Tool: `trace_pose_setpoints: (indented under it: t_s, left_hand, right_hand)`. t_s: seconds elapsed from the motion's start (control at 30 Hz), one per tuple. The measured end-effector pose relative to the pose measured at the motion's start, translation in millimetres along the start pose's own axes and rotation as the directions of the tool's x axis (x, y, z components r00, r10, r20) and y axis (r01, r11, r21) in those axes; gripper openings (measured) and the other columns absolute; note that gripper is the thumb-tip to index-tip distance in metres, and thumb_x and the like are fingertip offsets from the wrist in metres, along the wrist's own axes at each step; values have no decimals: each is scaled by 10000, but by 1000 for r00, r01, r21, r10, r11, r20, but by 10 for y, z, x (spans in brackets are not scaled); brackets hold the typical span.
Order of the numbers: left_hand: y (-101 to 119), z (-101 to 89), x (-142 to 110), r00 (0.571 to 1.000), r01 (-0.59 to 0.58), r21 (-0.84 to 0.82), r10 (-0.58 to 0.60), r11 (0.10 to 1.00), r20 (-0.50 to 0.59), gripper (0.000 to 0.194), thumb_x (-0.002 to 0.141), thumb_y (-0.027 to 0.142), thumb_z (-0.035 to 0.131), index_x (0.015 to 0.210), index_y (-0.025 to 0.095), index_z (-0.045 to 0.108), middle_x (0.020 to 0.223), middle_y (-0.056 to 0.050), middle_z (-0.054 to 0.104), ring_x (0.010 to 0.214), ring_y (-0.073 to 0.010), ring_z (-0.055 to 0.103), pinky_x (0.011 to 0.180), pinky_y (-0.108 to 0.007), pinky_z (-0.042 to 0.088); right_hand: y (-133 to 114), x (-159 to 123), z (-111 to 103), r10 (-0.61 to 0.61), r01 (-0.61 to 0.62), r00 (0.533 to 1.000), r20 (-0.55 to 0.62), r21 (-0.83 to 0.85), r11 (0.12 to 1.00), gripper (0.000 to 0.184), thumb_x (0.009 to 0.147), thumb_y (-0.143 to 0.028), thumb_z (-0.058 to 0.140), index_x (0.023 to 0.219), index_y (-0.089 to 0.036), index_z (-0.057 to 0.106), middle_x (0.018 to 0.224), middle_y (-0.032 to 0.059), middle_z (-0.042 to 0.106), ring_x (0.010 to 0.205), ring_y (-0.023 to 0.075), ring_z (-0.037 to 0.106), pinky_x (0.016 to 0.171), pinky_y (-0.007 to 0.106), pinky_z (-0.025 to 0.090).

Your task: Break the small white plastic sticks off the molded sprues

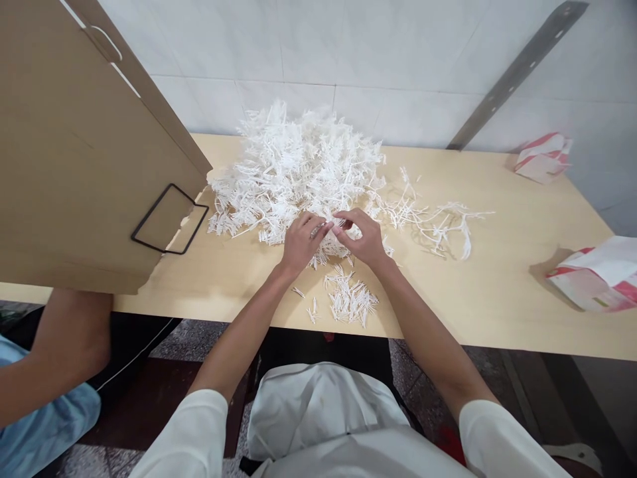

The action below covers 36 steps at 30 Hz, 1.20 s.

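White, thin-branched strands (308, 159): your left hand (300, 242) and right hand (367, 240) pinch narrow, grip contents unclear; use light fingertip pressure.

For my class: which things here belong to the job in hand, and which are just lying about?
In the job, apparently:
left hand
right hand
heap of white branching pieces
small pile of short white pieces

Seemingly just about:
cardboard panel
black wire frame
rear red-and-white packet
front red-and-white packet

The sleeves (199, 425) are short, white and wide; the top (358, 455) white and creased; the hands (300, 243) bare.
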<state>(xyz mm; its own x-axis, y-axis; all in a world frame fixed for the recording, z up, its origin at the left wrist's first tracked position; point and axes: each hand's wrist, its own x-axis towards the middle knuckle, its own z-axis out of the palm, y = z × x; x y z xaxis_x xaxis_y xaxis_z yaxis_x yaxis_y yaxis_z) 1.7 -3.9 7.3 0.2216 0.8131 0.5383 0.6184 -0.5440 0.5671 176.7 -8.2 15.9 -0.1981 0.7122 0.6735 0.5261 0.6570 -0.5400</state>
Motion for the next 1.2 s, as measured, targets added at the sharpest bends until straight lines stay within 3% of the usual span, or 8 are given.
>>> trace_pose_setpoints:
  t_s: [0.13, 0.4, 0.5, 0.63, 0.77, 0.97, 1.2]
  left_hand:
    - [-22, 15, -7, 999, -35, 61, 35, 998, 10, 373, 979, 487, 408, 1000, 207, 654, 915, -53, 649, 860, -162, 601, 767, -285, 451]
    - [-22, 41, -6, 999, -44, 173, 45, 984, 1, 305, 986, 387, 405, 943, 202, 643, 903, -50, 665, 821, -165, 595, 760, -288, 433]
    - [-39, 56, -7, 999, -40, 216, 42, 976, -8, 259, 969, 373, 440, 936, 212, 640, 921, -47, 663, 841, -174, 597, 778, -300, 429]
    - [-69, 53, -5, 998, -24, 222, 12, 975, 58, 202, 907, 399, 557, 927, 214, 636, 925, -43, 665, 867, -197, 614, 747, -305, 428]
    - [-77, 67, -15, 994, -43, 276, 14, 960, 106, 139, 923, 268, 512, 858, 213, 621, 830, -33, 683, 776, -190, 621, 705, -307, 408]
    - [-54, 105, -29, 994, -88, 348, 60, 933, 90, 143, 897, 234, 515, 774, 199, 579, 727, -30, 675, 651, -174, 593, 637, -298, 363]
    - [-83, 194, -33, 975, -209, 325, 224, 922, -9, 217, 918, 247, 486, 713, 190, 528, 613, -7, 615, 559, -149, 539, 572, -278, 310]
  right_hand:
    - [-1, 13, -10, 90, -90, 996, 3, 14, 996, 204, 899, -427, 583, 932, -245, 670, 886, 23, 719, 696, 135, 644, 723, 298, 552]
    - [64, 5, -42, 196, -199, 979, 59, 48, 979, 166, 860, -325, 577, 980, -248, 661, 916, -1, 730, 765, 144, 722, 763, 285, 593]
    - [90, -6, -17, 177, -178, 981, 77, 17, 984, 198, 877, -270, 521, 1021, -256, 657, 945, 0, 733, 812, 145, 726, 790, 289, 593]
    - [109, -10, 6, 150, -157, 982, 118, 49, 986, 220, 905, -299, 506, 1081, -262, 632, 984, 3, 730, 840, 149, 733, 794, 294, 602]
    - [100, -3, 11, 124, -116, 979, 159, -63, 991, 239, 921, -318, 499, 1114, -266, 632, 1002, 19, 746, 879, 184, 738, 811, 325, 594]
    - [71, -22, 69, 102, -93, 994, 47, -169, 981, 236, 854, -208, 499, 995, -234, 687, 910, 28, 757, 785, 173, 719, 774, 301, 569]
    - [-32, -36, 201, 260, -283, 948, -182, -108, 953, 180, 778, -201, 511, 826, -202, 684, 639, -29, 656, 587, 103, 606, 630, 236, 486]
